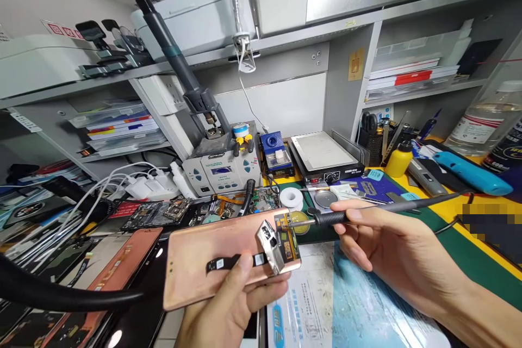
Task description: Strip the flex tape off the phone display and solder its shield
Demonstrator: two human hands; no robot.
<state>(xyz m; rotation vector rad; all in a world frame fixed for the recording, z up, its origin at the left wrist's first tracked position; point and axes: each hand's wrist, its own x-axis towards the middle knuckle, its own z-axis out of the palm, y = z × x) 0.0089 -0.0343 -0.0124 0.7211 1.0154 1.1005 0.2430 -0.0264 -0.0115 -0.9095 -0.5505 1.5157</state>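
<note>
My left hand [228,304] grips a rose-gold phone back panel [196,255] from below, thumb pressing a black flex cable [222,264] against it. A small silver metal part [271,246] and an orange-black circuit strip [285,236] sit at the panel's right end. My right hand [379,239] is closed around a slim black soldering iron [359,215], held like a pen. Its tip [290,224] touches the circuit strip at the panel's upper right corner.
A grey soldering station [222,171] stands behind, with circuit boards [163,212] in front of it. Phone panels [101,277] lie at left, a black hose [49,293] crosses them. A heating plate [322,155], yellow bottle [398,159], blue tool [468,174] and printed sheet [326,304] occupy the right.
</note>
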